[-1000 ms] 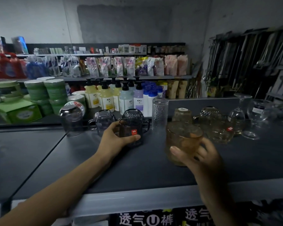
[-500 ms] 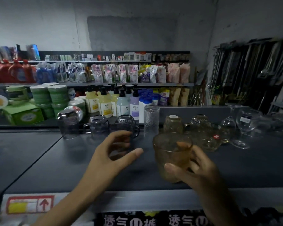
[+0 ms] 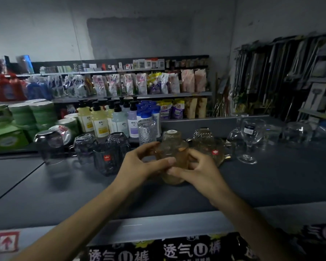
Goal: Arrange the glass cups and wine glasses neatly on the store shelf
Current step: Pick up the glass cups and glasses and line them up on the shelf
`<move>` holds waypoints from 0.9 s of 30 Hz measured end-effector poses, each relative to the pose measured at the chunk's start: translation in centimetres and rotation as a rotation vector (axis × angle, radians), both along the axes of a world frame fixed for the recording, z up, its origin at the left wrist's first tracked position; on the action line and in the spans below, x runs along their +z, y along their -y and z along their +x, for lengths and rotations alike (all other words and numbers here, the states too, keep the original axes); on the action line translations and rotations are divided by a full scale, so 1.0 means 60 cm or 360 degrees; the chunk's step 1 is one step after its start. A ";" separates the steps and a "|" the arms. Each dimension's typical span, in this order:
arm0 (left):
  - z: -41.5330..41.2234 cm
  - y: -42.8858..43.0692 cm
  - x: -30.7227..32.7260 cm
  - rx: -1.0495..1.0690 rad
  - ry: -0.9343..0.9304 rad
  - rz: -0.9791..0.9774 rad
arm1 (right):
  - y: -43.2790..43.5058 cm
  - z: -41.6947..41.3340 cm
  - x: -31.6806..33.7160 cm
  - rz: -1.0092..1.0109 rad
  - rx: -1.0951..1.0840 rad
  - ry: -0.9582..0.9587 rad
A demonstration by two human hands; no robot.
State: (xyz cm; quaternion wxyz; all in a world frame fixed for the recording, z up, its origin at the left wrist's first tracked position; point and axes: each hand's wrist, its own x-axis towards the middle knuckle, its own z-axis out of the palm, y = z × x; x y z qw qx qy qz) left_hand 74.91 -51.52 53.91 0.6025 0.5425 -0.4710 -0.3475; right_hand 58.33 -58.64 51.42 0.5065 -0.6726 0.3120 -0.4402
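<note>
An amber glass cup (image 3: 174, 157) is held just above the dark shelf top (image 3: 83, 191) by both hands. My left hand (image 3: 139, 162) grips its left side with thumb and fingers curled round it. My right hand (image 3: 198, 170) grips its right side. Behind it stands a smaller amber cup (image 3: 171, 137) upside down and an amber mug (image 3: 208, 144). Dark grey mugs (image 3: 109, 153) stand inverted to the left, beside a tall clear tumbler (image 3: 146, 131). Wine glasses (image 3: 249, 138) stand at the right.
Clear glass cups (image 3: 295, 131) sit at the far right of the shelf. Soap bottles (image 3: 109, 119) and green tubs (image 3: 34, 114) fill the lower shelf behind. The shelf's pale front edge (image 3: 158, 225) runs below my forearms. Hanging tools (image 3: 271, 76) line the right wall.
My left hand let go of the dark mug and moved right onto the amber cup. My right hand carried the amber cup back toward the row of glasses.
</note>
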 end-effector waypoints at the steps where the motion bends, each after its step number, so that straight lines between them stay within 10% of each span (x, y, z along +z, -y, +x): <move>1: 0.002 0.009 0.001 -0.0001 0.0018 -0.0011 | 0.010 0.005 -0.001 -0.0032 -0.0022 -0.0028; 27: 0.024 0.094 -0.047 0.0196 0.0263 0.0017 | 0.024 0.029 0.002 -0.0071 -0.0363 -0.0612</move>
